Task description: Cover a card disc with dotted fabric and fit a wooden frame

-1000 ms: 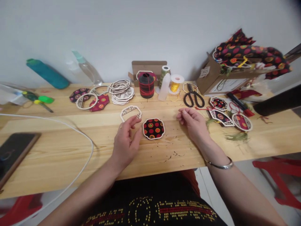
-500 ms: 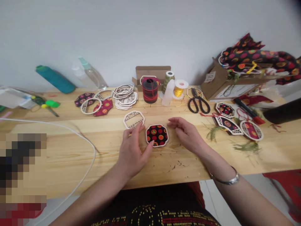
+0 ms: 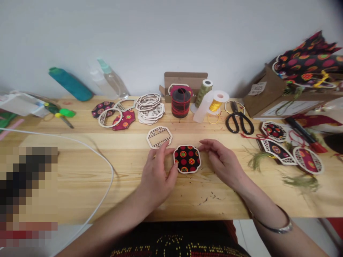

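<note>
A black fabric piece (image 3: 187, 159) with red and orange round motifs, edged by a pale wooden frame, lies flat on the table between my hands. My left hand (image 3: 158, 171) is open at its left side, thumb touching the lower left edge and a finger by the upper left corner. At the upper right edge is my right hand (image 3: 218, 160), fingers loosely bent and not closed around anything; whether its fingertips touch the rim I cannot tell. A pale cut-out wooden frame (image 3: 150, 132) lies just beyond my left fingertips.
Behind are stacked wooden frames (image 3: 150, 107), a red-and-black thread spool (image 3: 180, 103), a yellow thread spool (image 3: 216, 103) and black scissors (image 3: 238, 119). Finished ornaments (image 3: 278, 150) lie right, near a cardboard box (image 3: 264, 94) with fabric. A white cable (image 3: 108, 171) crosses the left side.
The view has shifted, so the table's things appear farther right or left of before. My right fingers and left forefinger have come closer to the framed fabric piece, which stays flat.
</note>
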A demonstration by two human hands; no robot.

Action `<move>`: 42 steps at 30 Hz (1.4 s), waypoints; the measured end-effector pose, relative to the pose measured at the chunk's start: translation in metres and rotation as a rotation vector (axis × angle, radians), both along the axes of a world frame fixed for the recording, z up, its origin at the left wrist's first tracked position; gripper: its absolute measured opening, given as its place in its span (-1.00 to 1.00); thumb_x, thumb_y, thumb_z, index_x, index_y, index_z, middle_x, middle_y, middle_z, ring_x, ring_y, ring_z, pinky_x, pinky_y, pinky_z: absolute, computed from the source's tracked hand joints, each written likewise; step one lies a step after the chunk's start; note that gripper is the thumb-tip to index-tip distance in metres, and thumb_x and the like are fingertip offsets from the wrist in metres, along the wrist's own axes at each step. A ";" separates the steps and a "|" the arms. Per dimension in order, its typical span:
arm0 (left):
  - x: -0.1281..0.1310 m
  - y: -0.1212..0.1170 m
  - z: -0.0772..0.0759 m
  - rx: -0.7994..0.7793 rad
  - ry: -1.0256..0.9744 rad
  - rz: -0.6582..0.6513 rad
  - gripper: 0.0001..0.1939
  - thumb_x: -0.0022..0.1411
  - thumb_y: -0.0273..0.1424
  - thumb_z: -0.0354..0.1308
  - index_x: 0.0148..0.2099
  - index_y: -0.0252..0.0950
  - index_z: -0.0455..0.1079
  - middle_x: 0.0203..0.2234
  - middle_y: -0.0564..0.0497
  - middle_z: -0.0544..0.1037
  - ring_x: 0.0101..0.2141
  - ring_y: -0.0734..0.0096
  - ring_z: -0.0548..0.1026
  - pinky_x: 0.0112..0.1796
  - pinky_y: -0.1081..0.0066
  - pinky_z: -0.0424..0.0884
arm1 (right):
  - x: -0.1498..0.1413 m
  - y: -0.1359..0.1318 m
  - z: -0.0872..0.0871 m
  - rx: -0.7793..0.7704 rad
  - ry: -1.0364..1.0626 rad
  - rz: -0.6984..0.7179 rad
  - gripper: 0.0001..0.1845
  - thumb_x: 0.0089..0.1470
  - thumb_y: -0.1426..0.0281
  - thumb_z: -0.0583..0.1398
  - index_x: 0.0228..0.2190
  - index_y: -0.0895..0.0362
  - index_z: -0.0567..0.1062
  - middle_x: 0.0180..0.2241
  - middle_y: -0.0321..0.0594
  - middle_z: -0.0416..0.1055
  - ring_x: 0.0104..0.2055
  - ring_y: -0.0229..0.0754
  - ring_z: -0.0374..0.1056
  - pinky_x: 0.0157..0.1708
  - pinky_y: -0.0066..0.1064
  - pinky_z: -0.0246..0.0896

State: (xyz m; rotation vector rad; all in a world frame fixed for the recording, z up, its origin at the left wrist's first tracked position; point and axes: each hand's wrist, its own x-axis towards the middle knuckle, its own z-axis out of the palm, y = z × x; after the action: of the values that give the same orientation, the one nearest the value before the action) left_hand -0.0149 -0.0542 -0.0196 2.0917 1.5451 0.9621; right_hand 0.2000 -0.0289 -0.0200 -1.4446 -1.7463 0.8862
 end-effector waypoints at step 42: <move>0.000 0.014 0.024 -0.248 0.100 -0.128 -0.19 0.11 -0.35 0.25 0.33 -0.28 -0.04 0.09 -0.03 0.47 0.06 0.08 0.17 0.11 0.06 0.13 | -0.001 0.001 0.021 0.141 -0.234 0.276 -0.23 -0.04 0.40 0.34 0.19 0.04 0.23 0.07 -0.09 0.38 0.26 0.03 0.00 0.19 0.03 0.07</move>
State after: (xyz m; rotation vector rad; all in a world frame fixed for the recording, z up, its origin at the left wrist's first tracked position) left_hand -0.0146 -0.0403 0.0043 2.0579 1.4730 0.5963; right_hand 0.1990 -0.0279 0.0011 -1.2746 -2.1765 0.7359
